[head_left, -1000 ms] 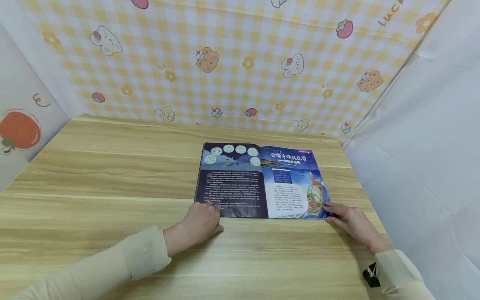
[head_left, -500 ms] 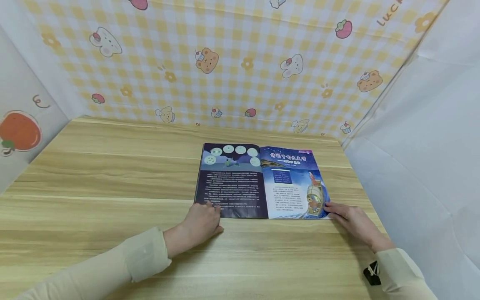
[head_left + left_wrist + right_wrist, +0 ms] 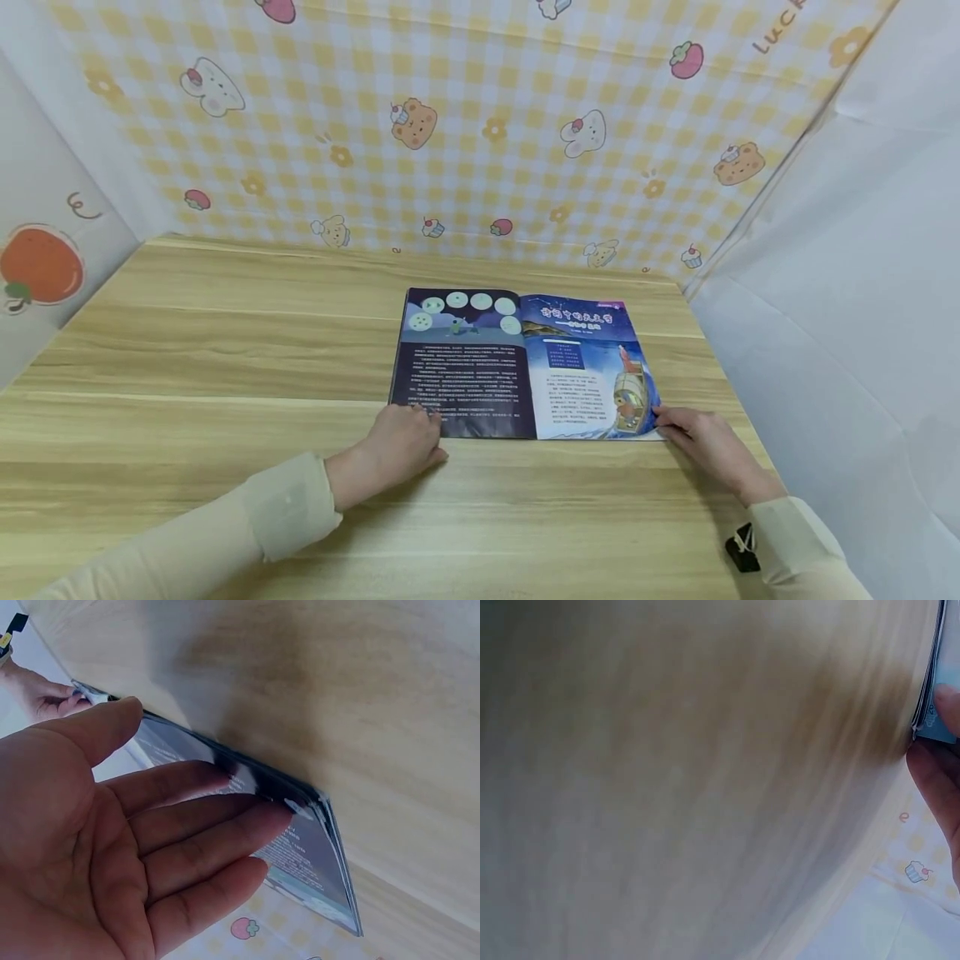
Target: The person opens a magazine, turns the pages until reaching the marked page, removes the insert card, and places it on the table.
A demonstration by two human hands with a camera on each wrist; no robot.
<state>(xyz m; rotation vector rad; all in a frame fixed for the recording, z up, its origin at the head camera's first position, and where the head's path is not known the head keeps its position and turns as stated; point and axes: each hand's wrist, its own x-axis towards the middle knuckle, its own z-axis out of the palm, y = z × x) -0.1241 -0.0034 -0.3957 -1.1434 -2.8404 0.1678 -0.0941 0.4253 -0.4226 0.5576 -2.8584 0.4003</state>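
Observation:
An open magazine lies on the wooden table, its left page dark with white text and its right page blue with a drawn boat. My left hand rests at the lower left corner, and in the left wrist view its relaxed fingers touch the page. At the lower right corner, my right hand pinches the page edge between thumb and fingers, with a little of the pale sheet beneath showing. Only the thumb and a finger appear at the right wrist view's edge.
The wooden table extends around the magazine. A yellow checked cloth with cartoon animals hangs behind it. A white sheet borders the right side. A small black object sits by the right sleeve.
My right hand's thumb and fingers have drawn closer together at the page corner, which now looks slightly raised. The left hand and magazine stay in place.

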